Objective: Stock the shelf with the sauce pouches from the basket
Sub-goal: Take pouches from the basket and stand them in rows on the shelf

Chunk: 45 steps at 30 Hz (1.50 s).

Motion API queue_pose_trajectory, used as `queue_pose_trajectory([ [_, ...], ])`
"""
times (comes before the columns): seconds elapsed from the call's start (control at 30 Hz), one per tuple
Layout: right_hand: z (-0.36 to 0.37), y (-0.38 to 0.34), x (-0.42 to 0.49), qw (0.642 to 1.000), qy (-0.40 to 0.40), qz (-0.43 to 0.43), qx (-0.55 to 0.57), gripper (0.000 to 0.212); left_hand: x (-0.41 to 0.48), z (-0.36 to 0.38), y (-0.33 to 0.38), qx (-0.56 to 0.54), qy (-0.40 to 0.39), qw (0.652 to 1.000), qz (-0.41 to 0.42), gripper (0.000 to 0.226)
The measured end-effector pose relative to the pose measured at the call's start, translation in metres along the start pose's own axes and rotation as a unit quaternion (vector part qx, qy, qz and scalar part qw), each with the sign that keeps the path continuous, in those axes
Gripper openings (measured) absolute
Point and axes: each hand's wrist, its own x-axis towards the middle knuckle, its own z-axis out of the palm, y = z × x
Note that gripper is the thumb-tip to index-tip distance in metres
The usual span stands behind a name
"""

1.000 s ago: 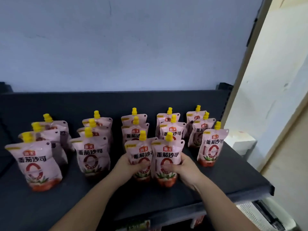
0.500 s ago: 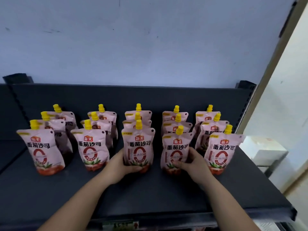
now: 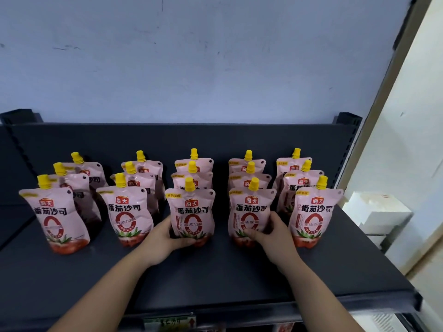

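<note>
The left hand (image 3: 165, 238) is gripping the middle pouch (image 3: 191, 209) and the right hand (image 3: 273, 233) is gripping the next pouch (image 3: 250, 209), both standing in the front row on the shelf (image 3: 215, 271). Their pink labels are showing "海天 番茄沙司" above a red "0".

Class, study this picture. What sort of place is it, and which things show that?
Most likely a shop aisle: a dark metal shelf with slotted uprights, identical tomato sauce pouches faced forward in neat rows, and a label strip on the shelf's front edge.
</note>
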Motion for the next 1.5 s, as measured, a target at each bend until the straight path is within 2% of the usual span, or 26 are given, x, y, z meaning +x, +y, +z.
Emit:
queue_pose_trajectory([
  [0.23, 0.003, -0.004, -0.004, 1.0, 0.0, 0.013, -0.008, 0.042, -0.004, -0.002, 0.006, -0.008, -0.021, 1.0, 0.006, 0.064],
  [0.37, -0.001, -0.007, -0.01, 0.999, -0.002, 0.024, -0.022, 0.042, -0.003, -0.005, 0.005, -0.026, -0.007, 1.0, -0.015, 0.075],
  [0.47, -0.01, -0.013, -0.014, 0.997, -0.015, 0.051, -0.059, 0.06, -0.005, -0.007, 0.005, -0.036, -0.002, 0.998, -0.046, 0.079],
  [0.6, -0.035, -0.023, -0.017, 0.974, -0.065, 0.081, -0.2, 0.09, -0.01, -0.007, 0.011, -0.022, -0.024, 0.998, -0.062, 0.074],
  [0.73, -0.045, -0.034, -0.018, 0.96, -0.1, 0.091, -0.244, 0.096, -0.009, 0.0, 0.023, 0.007, 0.02, 0.998, -0.052, 0.066],
  [0.87, -0.047, -0.038, -0.021, 0.946, -0.119, 0.085, -0.291, 0.1, -0.007, 0.007, 0.03, 0.055, 0.072, 0.994, -0.062, 0.076],
  [1.0, -0.053, -0.04, -0.026, 0.907, -0.166, 0.088, -0.377, 0.097, -0.016, 0.009, 0.031, 0.048, 0.084, 0.993, -0.074, 0.079],
  [1.13, -0.047, -0.051, -0.028, 0.862, -0.207, 0.067, -0.458, 0.081, -0.027, 0.006, 0.032, 0.038, 0.08, 0.992, -0.091, 0.08],
  [1.23, -0.036, -0.061, -0.029, 0.843, -0.224, 0.035, -0.488, 0.074, -0.033, 0.002, 0.039, 0.04, 0.067, 0.992, -0.104, 0.086],
  [1.5, -0.018, -0.083, -0.043, 0.807, -0.219, 0.058, -0.545, 0.077, -0.034, -0.007, 0.074, 0.058, 0.065, 0.99, -0.112, 0.11],
])
